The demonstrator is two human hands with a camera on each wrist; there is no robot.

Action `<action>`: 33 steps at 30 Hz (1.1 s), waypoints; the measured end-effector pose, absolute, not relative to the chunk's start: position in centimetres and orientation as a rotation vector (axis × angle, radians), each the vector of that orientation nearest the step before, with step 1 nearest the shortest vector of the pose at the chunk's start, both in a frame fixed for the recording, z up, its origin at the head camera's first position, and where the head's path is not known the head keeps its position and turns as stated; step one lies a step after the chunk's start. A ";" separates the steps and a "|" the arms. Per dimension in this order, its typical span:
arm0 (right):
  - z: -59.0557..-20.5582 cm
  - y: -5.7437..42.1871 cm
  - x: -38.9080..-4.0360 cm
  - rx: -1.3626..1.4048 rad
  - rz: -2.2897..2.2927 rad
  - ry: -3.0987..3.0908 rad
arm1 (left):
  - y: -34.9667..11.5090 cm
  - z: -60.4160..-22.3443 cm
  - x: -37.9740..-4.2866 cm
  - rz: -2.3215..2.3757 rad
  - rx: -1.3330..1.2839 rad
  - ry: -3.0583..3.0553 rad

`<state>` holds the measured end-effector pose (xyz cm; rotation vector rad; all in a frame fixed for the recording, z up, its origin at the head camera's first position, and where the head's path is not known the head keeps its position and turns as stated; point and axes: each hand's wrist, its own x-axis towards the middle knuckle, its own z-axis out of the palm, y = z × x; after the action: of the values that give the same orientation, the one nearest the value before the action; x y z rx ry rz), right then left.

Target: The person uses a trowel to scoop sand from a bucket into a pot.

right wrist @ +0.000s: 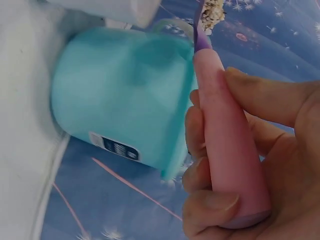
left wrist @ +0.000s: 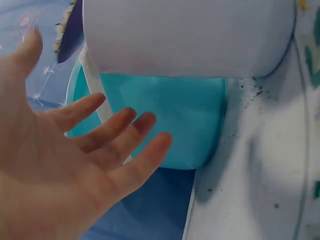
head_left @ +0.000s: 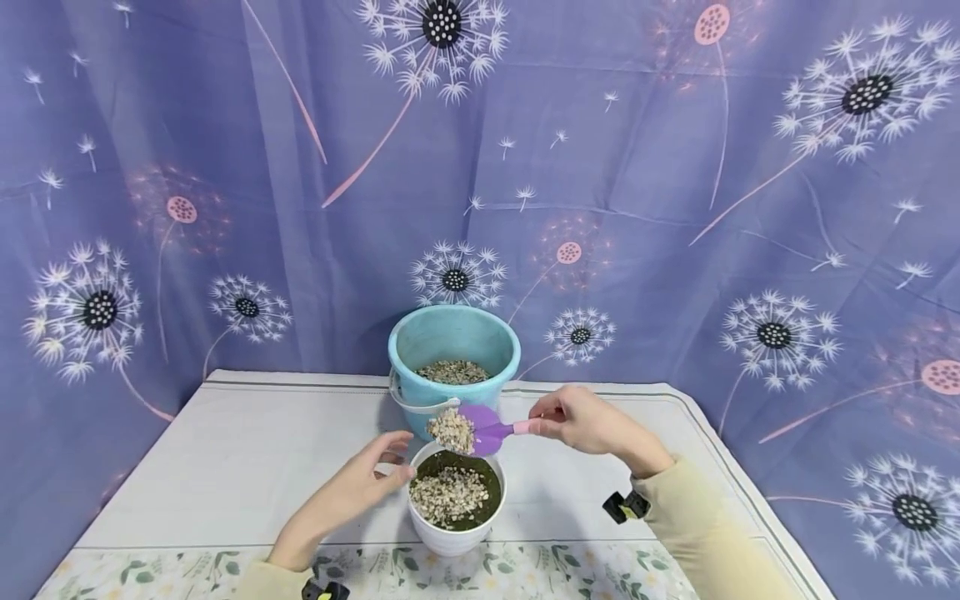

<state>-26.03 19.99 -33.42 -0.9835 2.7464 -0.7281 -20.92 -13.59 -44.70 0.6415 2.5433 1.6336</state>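
1. Right hand (head_left: 581, 421) grips the pink handle of a scoop (head_left: 491, 427); left hand (head_left: 363, 479) has its fingers spread loosely, holding nothing, just beside the pot; any contact is hard to tell
2. The scoop, its purple blade heaped with pale, coarse gravel (head_left: 452, 432), is above the back rim of the pot, hiding part of it
3. White pot (head_left: 450, 540): similar gravel lies over dark greenish material
4. Light-blue bucket (head_left: 453, 317) behind, more gravel inside; its lower front is partly hidden, its label (right wrist: 115, 146) too blurred to read
5. All stand on a white counter (head_left: 285, 450), before a dandelion-print curtain (head_left: 360, 250)
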 end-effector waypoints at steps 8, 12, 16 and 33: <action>-36.8 20.1 -24.6 -0.965 -0.767 2.775 | -13.0 -46.0 -20.3 1.501 0.734 2.495; -37.2 19.9 -23.8 -0.961 -0.716 2.809 | -12.6 -46.2 -20.3 1.482 0.754 2.483; -37.1 19.4 -23.2 -0.955 -0.659 2.843 | -12.6 -46.3 -20.4 1.494 0.744 2.491; -36.4 19.0 -22.4 -0.927 -0.583 2.972 | -12.8 -45.5 -20.5 1.460 0.743 2.544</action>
<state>-22.40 19.02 -36.37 -0.9265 2.9725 -0.5831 -20.54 -12.78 -45.50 0.7433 2.5440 1.4598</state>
